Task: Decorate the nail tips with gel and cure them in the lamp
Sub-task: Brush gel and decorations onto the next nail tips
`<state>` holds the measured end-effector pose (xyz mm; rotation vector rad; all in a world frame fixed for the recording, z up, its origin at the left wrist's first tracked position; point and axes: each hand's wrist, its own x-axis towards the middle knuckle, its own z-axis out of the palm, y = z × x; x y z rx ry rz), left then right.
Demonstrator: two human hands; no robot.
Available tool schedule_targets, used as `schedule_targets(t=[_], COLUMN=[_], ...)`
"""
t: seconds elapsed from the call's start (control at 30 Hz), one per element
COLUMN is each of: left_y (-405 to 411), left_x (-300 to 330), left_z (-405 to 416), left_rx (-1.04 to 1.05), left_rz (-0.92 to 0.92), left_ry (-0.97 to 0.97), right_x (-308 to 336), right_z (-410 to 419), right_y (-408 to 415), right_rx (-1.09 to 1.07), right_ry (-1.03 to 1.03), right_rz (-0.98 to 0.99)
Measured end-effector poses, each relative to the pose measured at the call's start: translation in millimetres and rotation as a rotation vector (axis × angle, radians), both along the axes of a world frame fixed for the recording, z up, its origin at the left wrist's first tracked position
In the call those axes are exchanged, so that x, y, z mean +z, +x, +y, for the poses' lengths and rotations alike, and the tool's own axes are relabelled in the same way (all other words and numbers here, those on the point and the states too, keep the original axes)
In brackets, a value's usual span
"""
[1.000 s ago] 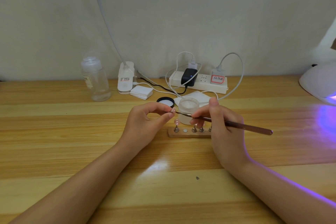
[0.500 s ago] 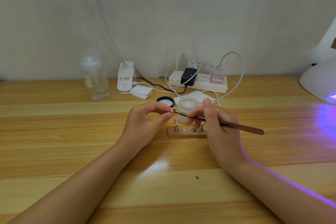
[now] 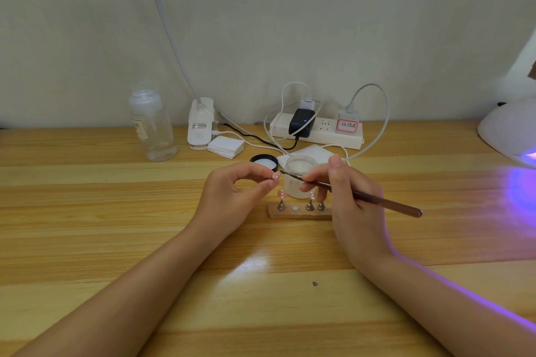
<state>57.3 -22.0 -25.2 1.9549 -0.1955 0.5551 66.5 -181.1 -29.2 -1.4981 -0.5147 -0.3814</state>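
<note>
Head view puts your left hand [image 3: 232,194] just left of centre on the table [image 3: 87,211], its thumb and forefinger curled to pinch a small pink nail tip [image 3: 276,176]. Your right hand [image 3: 348,200] sits just beside it, fingers curled round a thin brush [image 3: 362,195] — held like a pen. The nail tip lies between the two hands, in front of the frosted jar [image 3: 298,171] and above the wooden holder [image 3: 298,211], where other tips stand on metal posts. The brush's long axis runs from lower right to upper left: its brown handle end points out to your right, its fine tip points left and meets the nail tip's edge. The curing lamp [image 3: 510,130] sits at the far right edge, well apart from both hands, casting violet light on the table.

Against half a second ago, little differs — your left hand holds the same pinch, and your right hand with the brush has shifted slightly, the tip still at the nail tip.
</note>
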Motion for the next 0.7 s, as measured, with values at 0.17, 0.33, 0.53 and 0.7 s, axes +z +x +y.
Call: schedule_targets(t=[0.17,0.33,0.53,0.7], left_y=[-0.3,-0.7,-0.8,1.0], left_x=[0.1,1.2,1.2,-0.8], left_z=[0.6,0.2,-0.9,0.5], left_rx=[0.000,-0.020,-0.028,-0.025], left_rz=[-0.006,-0.020,-0.012,-0.018], left_ry=[0.022,0.024,-0.004,0.001], right_x=[-2.0,-3.2,-0.7,-1.9], right_z=[0.1,0.9,-2.8,-0.9], right_y=[0.0,-2.7,0.1,1.0], right_rx=[0.024,0.068,-0.001,0.009], right_ry=[-0.046,-0.067,0.019,-0.028], right_rz=[-0.042,-0.067,-0.051,-0.032])
